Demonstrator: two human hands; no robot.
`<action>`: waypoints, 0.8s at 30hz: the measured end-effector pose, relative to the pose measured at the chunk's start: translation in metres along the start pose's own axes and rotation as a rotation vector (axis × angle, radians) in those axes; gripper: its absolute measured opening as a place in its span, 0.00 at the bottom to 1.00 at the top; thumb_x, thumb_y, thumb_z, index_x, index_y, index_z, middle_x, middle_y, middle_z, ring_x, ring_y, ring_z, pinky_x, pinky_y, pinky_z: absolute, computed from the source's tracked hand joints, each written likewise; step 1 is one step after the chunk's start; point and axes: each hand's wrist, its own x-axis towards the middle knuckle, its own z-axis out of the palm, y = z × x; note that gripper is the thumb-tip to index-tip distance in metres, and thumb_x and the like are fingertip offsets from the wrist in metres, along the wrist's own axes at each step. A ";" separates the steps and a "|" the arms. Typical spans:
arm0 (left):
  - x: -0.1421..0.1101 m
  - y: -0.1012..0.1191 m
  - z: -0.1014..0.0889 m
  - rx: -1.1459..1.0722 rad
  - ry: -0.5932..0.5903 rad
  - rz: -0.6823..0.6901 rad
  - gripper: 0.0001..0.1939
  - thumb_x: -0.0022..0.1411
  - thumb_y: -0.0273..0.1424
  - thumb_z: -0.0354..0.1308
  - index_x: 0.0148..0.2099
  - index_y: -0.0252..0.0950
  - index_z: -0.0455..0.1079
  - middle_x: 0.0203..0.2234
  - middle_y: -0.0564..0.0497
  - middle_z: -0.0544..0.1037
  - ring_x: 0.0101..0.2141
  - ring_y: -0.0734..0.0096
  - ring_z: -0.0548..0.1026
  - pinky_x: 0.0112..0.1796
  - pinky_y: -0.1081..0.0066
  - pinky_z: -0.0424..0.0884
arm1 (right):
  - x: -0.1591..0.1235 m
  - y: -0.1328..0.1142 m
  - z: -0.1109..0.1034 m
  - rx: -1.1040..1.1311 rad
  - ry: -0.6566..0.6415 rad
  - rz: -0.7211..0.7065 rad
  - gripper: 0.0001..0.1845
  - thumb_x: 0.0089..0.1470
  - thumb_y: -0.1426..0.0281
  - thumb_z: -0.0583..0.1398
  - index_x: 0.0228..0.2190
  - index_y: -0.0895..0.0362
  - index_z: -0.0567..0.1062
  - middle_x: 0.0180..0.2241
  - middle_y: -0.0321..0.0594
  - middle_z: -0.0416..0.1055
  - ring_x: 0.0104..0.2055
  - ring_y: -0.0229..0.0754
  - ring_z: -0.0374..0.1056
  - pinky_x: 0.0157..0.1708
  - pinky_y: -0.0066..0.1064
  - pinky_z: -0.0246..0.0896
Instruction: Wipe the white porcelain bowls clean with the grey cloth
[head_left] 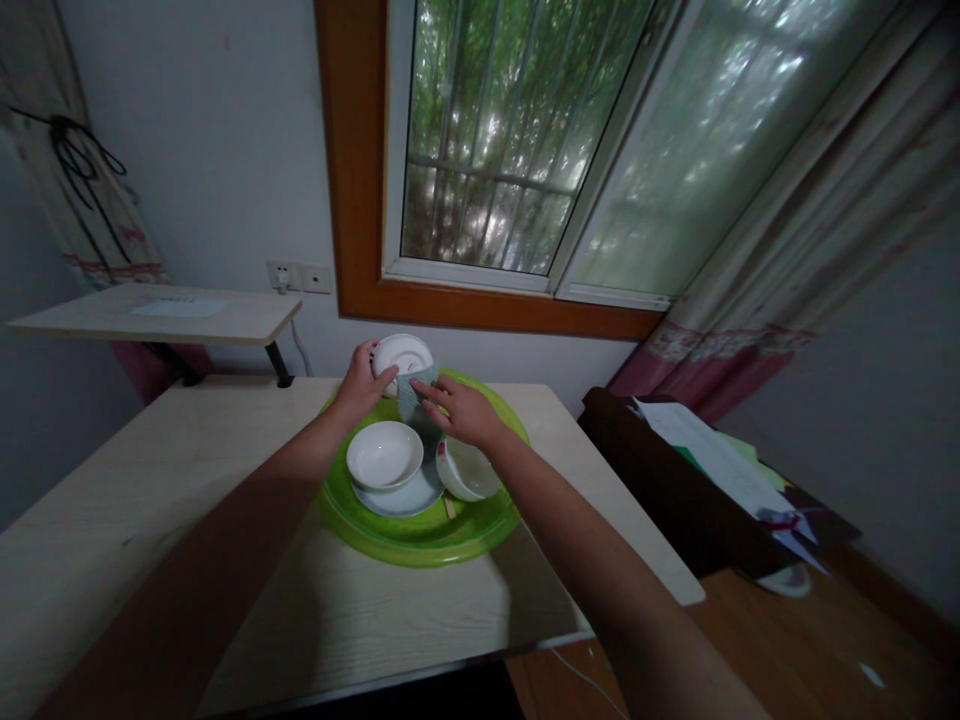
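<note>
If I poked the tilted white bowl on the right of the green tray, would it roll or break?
The bowl would probably rock or roll, since it sits tilted with its curved side down. It might slip easily because its surface looks smooth. It could chip or crack if it hit something hard, as it looks like thin ceramic.

The left forearm and right forearm reach forward, converging; the left hand curls, thumb pointing inward, while the right hand extends its fingers leftward.

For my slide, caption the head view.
Left hand holds round white dish, right hand touches grey cloth, above round green plastic tray.
</note>
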 end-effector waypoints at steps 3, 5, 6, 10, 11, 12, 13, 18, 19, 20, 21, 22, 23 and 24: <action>0.000 -0.002 0.000 0.021 -0.020 0.004 0.31 0.56 0.35 0.62 0.61 0.37 0.58 0.56 0.40 0.67 0.57 0.55 0.68 0.60 0.52 0.62 | 0.000 -0.002 -0.001 -0.005 -0.044 -0.023 0.27 0.69 0.59 0.51 0.67 0.43 0.58 0.51 0.43 0.70 0.42 0.44 0.70 0.39 0.33 0.65; -0.001 -0.003 0.001 0.033 -0.042 0.022 0.31 0.56 0.35 0.62 0.60 0.37 0.59 0.57 0.39 0.67 0.57 0.55 0.68 0.60 0.52 0.62 | 0.001 -0.003 -0.002 -0.024 -0.058 -0.020 0.28 0.69 0.58 0.50 0.67 0.43 0.56 0.51 0.43 0.70 0.42 0.45 0.70 0.38 0.34 0.66; -0.001 -0.003 0.001 0.041 -0.055 0.038 0.31 0.56 0.34 0.62 0.61 0.37 0.59 0.57 0.39 0.67 0.57 0.55 0.67 0.60 0.52 0.61 | 0.001 -0.004 -0.003 -0.036 -0.059 -0.010 0.28 0.69 0.58 0.49 0.68 0.42 0.55 0.51 0.43 0.70 0.42 0.46 0.71 0.38 0.34 0.66; -0.003 -0.003 0.003 0.068 -0.105 0.086 0.31 0.57 0.33 0.60 0.61 0.36 0.58 0.57 0.39 0.66 0.57 0.55 0.67 0.60 0.52 0.62 | 0.003 -0.008 -0.006 -0.068 -0.040 0.086 0.30 0.70 0.56 0.48 0.69 0.44 0.50 0.50 0.45 0.72 0.41 0.47 0.72 0.37 0.34 0.66; -0.003 -0.003 0.002 0.071 -0.108 0.085 0.31 0.57 0.34 0.61 0.61 0.36 0.58 0.57 0.39 0.66 0.57 0.55 0.67 0.60 0.52 0.62 | 0.003 -0.008 -0.006 -0.070 -0.035 0.112 0.31 0.70 0.56 0.47 0.69 0.44 0.50 0.50 0.46 0.73 0.41 0.47 0.72 0.38 0.34 0.66; -0.003 -0.002 0.002 0.074 -0.107 0.081 0.31 0.57 0.35 0.61 0.61 0.37 0.58 0.57 0.39 0.67 0.57 0.55 0.67 0.59 0.52 0.62 | 0.004 -0.008 -0.006 -0.071 -0.030 0.133 0.31 0.70 0.56 0.47 0.70 0.45 0.49 0.49 0.46 0.73 0.41 0.47 0.72 0.38 0.34 0.66; -0.003 -0.001 0.002 0.075 -0.098 0.075 0.31 0.58 0.36 0.61 0.61 0.37 0.58 0.57 0.39 0.67 0.57 0.55 0.67 0.59 0.52 0.62 | 0.004 -0.008 -0.007 -0.074 -0.026 0.150 0.31 0.70 0.56 0.47 0.70 0.46 0.50 0.49 0.46 0.74 0.41 0.47 0.73 0.39 0.34 0.66; -0.002 0.002 0.000 0.056 -0.028 0.051 0.31 0.57 0.35 0.62 0.61 0.38 0.58 0.56 0.40 0.67 0.57 0.55 0.67 0.60 0.53 0.62 | 0.003 -0.005 -0.005 -0.068 -0.016 0.182 0.28 0.70 0.56 0.45 0.66 0.48 0.60 0.44 0.46 0.79 0.41 0.47 0.74 0.39 0.34 0.65; -0.002 0.002 -0.001 0.052 -0.019 0.046 0.31 0.57 0.35 0.62 0.61 0.38 0.58 0.57 0.40 0.67 0.57 0.55 0.67 0.60 0.53 0.62 | 0.003 -0.004 -0.005 -0.055 -0.019 0.170 0.27 0.70 0.57 0.46 0.65 0.48 0.62 0.44 0.46 0.79 0.41 0.47 0.75 0.40 0.34 0.64; -0.002 0.001 -0.001 0.049 -0.012 0.041 0.31 0.56 0.34 0.62 0.61 0.38 0.58 0.57 0.40 0.67 0.58 0.55 0.67 0.61 0.53 0.61 | 0.002 -0.004 -0.004 -0.041 -0.026 0.154 0.26 0.70 0.57 0.46 0.64 0.47 0.64 0.45 0.45 0.79 0.42 0.47 0.75 0.41 0.34 0.64; -0.002 0.000 -0.001 0.047 -0.008 0.037 0.32 0.56 0.34 0.63 0.61 0.38 0.58 0.57 0.40 0.66 0.58 0.55 0.66 0.61 0.53 0.61 | 0.002 -0.003 -0.004 -0.028 -0.038 0.134 0.25 0.70 0.58 0.47 0.64 0.47 0.65 0.45 0.45 0.79 0.42 0.46 0.75 0.41 0.34 0.64; -0.001 -0.001 0.000 0.045 -0.008 0.035 0.32 0.56 0.34 0.63 0.60 0.38 0.58 0.57 0.40 0.66 0.58 0.55 0.66 0.61 0.53 0.60 | 0.001 -0.003 -0.005 -0.019 -0.054 0.116 0.25 0.70 0.58 0.47 0.63 0.46 0.66 0.44 0.44 0.80 0.41 0.46 0.75 0.41 0.34 0.64; -0.001 -0.002 0.000 0.046 -0.009 0.034 0.32 0.55 0.34 0.63 0.60 0.38 0.58 0.57 0.40 0.66 0.58 0.55 0.66 0.61 0.53 0.60 | 0.001 -0.003 -0.005 -0.014 -0.071 0.099 0.25 0.70 0.58 0.47 0.63 0.46 0.66 0.43 0.44 0.80 0.41 0.45 0.75 0.41 0.34 0.63; -0.001 -0.003 0.000 0.049 -0.013 0.034 0.32 0.55 0.35 0.63 0.61 0.38 0.58 0.57 0.40 0.66 0.58 0.55 0.66 0.61 0.53 0.60 | 0.001 -0.004 -0.006 -0.015 -0.087 0.086 0.25 0.70 0.58 0.48 0.64 0.45 0.65 0.42 0.44 0.80 0.40 0.45 0.75 0.41 0.33 0.63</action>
